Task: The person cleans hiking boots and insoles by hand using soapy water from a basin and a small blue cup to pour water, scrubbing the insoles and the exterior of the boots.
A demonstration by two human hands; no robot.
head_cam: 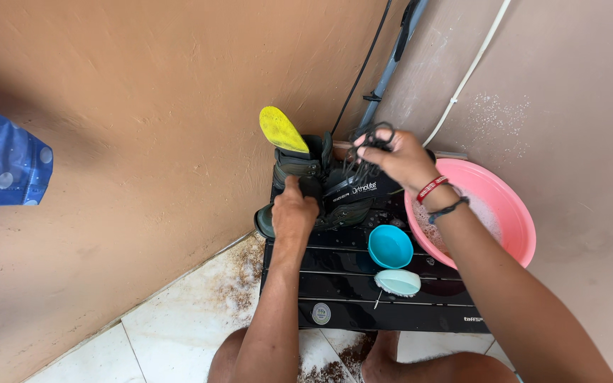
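Observation:
A dark green boot [299,170] stands on a black slatted board [363,312] in the wall corner, with a yellow insole [280,130] sticking up out of it. My left hand [294,209] grips the boot's front. My right hand [400,159] is raised over the boot, fingers closed on a bunch of dark laces [370,135]. A black insole [356,190] lies against the boot under that hand.
A pink basin [516,213] with soapy water sits to the right. A small blue bowl [389,246] and a pale scrub brush [399,282] rest on the board. Blue dotted cloth [1,159] hangs at left. Dirt is scattered on the white floor tiles [200,298].

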